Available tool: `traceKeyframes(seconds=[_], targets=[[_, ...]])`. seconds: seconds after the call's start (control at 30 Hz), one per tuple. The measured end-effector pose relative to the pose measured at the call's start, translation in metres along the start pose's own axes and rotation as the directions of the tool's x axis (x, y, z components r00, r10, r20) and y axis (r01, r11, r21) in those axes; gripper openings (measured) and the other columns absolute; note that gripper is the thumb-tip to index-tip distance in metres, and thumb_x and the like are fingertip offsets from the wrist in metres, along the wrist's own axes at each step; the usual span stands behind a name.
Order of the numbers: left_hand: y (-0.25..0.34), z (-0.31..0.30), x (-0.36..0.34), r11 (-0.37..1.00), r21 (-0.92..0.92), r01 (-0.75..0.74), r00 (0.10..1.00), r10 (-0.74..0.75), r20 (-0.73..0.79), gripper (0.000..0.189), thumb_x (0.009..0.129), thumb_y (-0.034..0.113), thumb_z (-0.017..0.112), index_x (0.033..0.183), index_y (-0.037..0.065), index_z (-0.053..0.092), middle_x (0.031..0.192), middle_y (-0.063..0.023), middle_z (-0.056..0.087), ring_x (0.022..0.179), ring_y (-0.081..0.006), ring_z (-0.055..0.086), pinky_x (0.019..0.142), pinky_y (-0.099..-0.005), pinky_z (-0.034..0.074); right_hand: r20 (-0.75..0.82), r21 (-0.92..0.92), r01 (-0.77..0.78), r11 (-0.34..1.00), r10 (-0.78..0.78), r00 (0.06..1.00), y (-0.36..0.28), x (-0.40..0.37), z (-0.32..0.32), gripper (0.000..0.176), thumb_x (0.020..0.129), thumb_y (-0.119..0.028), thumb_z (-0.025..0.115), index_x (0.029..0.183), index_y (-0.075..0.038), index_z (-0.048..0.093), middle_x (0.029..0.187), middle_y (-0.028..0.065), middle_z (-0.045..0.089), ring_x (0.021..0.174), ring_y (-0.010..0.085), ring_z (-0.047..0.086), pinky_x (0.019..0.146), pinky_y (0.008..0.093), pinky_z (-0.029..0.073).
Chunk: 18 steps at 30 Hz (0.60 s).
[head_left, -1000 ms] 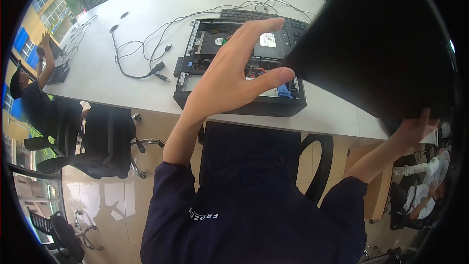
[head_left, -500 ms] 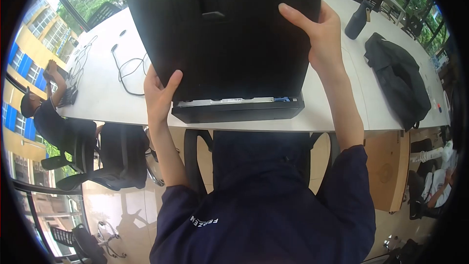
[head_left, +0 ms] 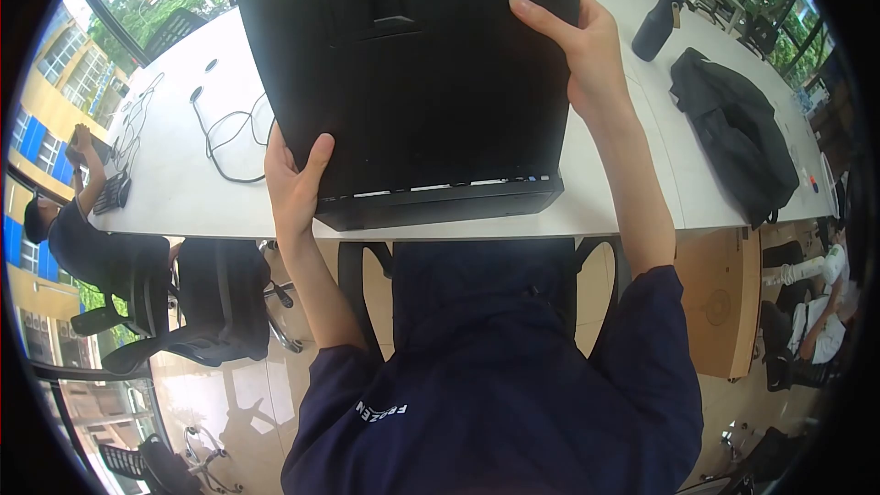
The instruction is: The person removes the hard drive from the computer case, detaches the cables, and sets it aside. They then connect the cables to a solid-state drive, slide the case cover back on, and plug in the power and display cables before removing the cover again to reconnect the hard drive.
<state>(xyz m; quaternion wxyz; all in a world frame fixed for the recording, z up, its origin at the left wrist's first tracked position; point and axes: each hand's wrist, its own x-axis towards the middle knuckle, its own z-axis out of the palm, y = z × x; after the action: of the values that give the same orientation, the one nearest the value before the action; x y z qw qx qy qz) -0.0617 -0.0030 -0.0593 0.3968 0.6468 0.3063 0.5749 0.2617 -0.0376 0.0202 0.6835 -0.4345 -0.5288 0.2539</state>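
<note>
A black computer case side panel (head_left: 440, 96) with a recessed latch lies over a black computer case (head_left: 449, 211) on the white table. Only a narrow strip of the case's inside shows along the near edge; the panel hides the rest. My left hand (head_left: 295, 185) grips the panel's near left edge, thumb on top and fingers down the side. Farther up, my right hand (head_left: 591, 60) holds the right edge with its thumb stretched over the top face. The fingertips of both hands are hidden behind the edges.
Loose black cables (head_left: 220, 133) lie left on the white table (head_left: 610, 174). A dark bottle (head_left: 655, 27) and a black bag (head_left: 738, 133) are to the right. A person (head_left: 101, 238) sits at far left beside an office chair (head_left: 220, 293). A cardboard box (head_left: 720, 302) stands below right.
The gap between the panel and the near edge of the case has narrowed, covering more of the inside. Both hands keep their hold. The view has shifted slightly.
</note>
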Motion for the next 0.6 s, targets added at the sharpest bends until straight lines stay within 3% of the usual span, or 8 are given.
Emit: traceKeyframes(seconds=[0.6], targets=[[-0.0039, -0.0005, 0.0019, 0.993, 0.069, 0.091, 0.995, -0.094, 0.038, 0.053, 0.098, 0.032, 0.068, 0.13, -0.007, 0.054, 0.119, -0.0137, 0.065, 0.111, -0.0185, 0.06, 0.099, -0.0302, 0.045, -0.025, -0.043, -0.064, 0.997, 0.063, 0.998, 0.0085, 0.002, -0.0008, 0.046, 0.083, -0.025, 0.083, 0.117, 0.001, 0.067, 0.104, 0.0144, 0.073, 0.097, 0.0225, 0.071, 0.094, 0.0324, 0.054]])
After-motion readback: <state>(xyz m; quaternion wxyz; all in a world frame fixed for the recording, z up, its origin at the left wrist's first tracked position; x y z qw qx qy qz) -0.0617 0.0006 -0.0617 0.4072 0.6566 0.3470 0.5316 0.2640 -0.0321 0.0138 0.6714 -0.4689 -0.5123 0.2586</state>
